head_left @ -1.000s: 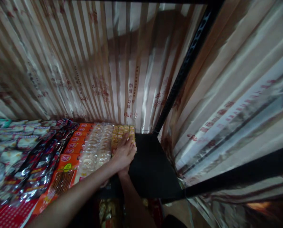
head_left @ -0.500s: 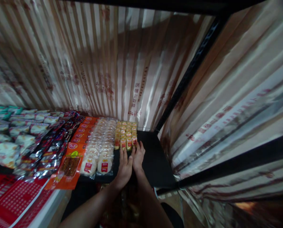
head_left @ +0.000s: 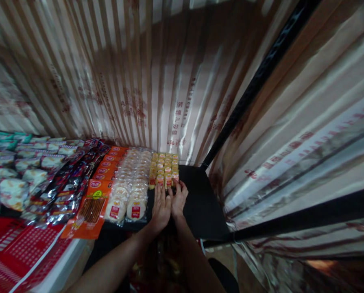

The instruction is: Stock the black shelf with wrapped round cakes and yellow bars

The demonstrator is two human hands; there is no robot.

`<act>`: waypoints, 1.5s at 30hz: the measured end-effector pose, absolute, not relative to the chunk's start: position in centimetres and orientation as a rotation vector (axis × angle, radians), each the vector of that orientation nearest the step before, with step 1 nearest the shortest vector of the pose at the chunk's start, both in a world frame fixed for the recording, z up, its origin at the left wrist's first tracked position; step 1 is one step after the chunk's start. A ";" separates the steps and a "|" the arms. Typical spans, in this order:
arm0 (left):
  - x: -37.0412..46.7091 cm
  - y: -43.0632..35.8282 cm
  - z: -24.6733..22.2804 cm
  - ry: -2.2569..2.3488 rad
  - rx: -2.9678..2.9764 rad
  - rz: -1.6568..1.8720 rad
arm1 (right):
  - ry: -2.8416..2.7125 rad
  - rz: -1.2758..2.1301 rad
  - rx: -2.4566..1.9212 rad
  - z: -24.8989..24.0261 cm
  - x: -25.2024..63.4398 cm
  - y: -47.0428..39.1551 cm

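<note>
Small yellow snack packets stand in tight rows on the black shelf. At their front edge, my left hand has its fingers stretched out, the tips against the front row. Close beside it on the right, my right hand is at the front right corner of the rows, fingers extended and slightly bent. Neither hand visibly grips a packet. Just left of the packets lie two columns of clear-wrapped round white crackers with red labels.
Further left are orange snack bags, dark shiny packets and white pouches. A red perforated basket is at lower left. A black frame post rises at the shelf's back right corner, before striped plastic sheeting.
The view has tilted and shifted slightly. My hands stay at the front of the yellow packets, the right fingers now a little more bent at the corner packet.
</note>
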State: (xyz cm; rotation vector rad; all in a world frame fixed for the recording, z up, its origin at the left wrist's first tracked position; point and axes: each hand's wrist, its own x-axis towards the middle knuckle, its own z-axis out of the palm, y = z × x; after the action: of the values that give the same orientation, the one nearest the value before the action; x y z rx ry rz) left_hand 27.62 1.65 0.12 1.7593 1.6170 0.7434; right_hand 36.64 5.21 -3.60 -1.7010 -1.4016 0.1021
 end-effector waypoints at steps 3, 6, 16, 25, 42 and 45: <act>27.6 1.6 0.0 1.627 1.752 0.723 | -1.429 0.097 -1.695 -3.3 36.4 5.1; 27.5 2.1 -0.1 1.598 1.766 0.747 | -1.448 0.083 -1.702 -3.2 36.3 5.0; 27.3 2.6 -1.6 1.627 1.835 0.858 | -1.475 0.108 -1.726 -2.7 36.3 4.9; 27.3 1.6 -2.0 1.602 1.990 0.899 | -1.336 0.190 -1.646 -2.7 36.8 4.9; 28.1 1.8 -4.0 1.532 2.191 0.992 | -1.270 0.256 -1.615 -3.1 38.5 7.2; 28.0 1.8 -4.5 1.516 2.277 1.098 | -1.261 0.323 -1.575 -2.7 38.6 7.6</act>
State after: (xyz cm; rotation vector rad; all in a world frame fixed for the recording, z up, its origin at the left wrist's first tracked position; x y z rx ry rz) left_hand 28.02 1.77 -4.51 2.2774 1.5164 1.0980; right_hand 38.62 7.61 -2.75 -1.5747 -1.2611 0.3232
